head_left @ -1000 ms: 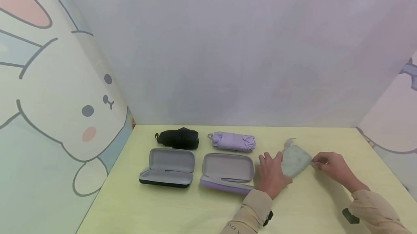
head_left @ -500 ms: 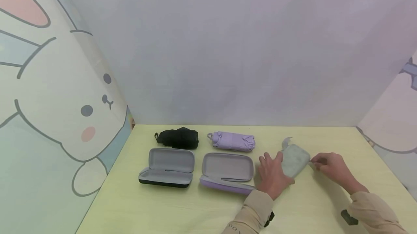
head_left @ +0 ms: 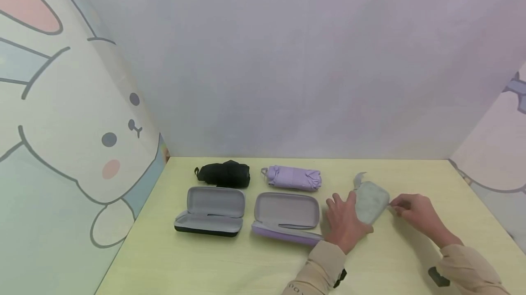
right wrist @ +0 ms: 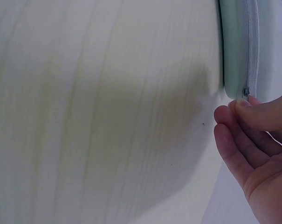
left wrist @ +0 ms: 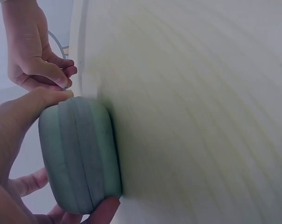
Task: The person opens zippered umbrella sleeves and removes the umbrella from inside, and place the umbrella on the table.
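A pale green zippered case [head_left: 371, 201] lies on the right part of the table, with a small pale strap [head_left: 358, 180] at its far corner. My left hand [head_left: 344, 222] grips its near left end; the left wrist view shows the thumb on one side and fingers round the other. At the opposite corner, my right hand [head_left: 419, 213] pinches the zipper pull [right wrist: 245, 92] between thumb and index finger. The zipper [right wrist: 251, 46] runs along the middle of the case's side, its two halves together where it shows. The tip of the pull is hidden by the fingers.
Left of the hands stand an open purple-edged case [head_left: 287, 210] and an open black-edged case [head_left: 215, 203], both grey inside. Behind them lie a folded purple umbrella [head_left: 293, 178] and a folded black umbrella [head_left: 226, 174]. A pale wall [head_left: 304, 66] rises behind the table.
The green case has turned and shifted slightly left, its strap moving the same way. My right hand has followed a little leftward, still pinching at the corner; the left hand keeps its grip.
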`<state>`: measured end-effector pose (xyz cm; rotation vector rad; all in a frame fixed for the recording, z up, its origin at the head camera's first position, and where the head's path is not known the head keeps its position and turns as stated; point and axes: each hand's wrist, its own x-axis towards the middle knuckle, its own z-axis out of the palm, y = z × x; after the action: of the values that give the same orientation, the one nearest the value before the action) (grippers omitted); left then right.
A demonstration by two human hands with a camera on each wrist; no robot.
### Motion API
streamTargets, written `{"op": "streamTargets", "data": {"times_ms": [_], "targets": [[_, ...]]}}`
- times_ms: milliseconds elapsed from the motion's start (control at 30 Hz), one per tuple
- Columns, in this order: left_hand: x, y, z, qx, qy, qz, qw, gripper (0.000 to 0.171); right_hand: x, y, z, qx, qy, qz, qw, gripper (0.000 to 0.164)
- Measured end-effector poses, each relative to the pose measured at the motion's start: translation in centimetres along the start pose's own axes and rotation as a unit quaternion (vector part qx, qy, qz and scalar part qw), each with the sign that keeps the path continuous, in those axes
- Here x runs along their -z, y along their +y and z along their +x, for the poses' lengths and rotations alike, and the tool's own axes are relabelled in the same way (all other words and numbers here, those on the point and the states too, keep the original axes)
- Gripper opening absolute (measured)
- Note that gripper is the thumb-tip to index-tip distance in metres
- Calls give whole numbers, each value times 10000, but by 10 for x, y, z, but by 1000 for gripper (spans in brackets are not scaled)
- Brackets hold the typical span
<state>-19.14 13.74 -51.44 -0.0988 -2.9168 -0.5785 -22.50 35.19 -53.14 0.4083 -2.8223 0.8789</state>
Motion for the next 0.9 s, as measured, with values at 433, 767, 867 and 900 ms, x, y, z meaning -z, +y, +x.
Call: {"op": "streamTargets", "data": {"times_ms": [433, 767, 867, 900], "targets": [[11, -6, -6, -265, -456, -352, 9980, 66, -2, 1, 2, 142, 250, -153, 9995, 14], [17, -9, -9, -487, -832, -443, 9944, 72, -4, 5, 0, 100, 315, -147, 9993, 12], [16, -9, -10, -396, -792, -523, 9947, 70, -4, 5, 0, 126, 321, -104, 9994, 11], [16, -9, -10, -359, -788, -536, 9948, 70, -5, 5, 0, 134, 325, -98, 9993, 11]]}}
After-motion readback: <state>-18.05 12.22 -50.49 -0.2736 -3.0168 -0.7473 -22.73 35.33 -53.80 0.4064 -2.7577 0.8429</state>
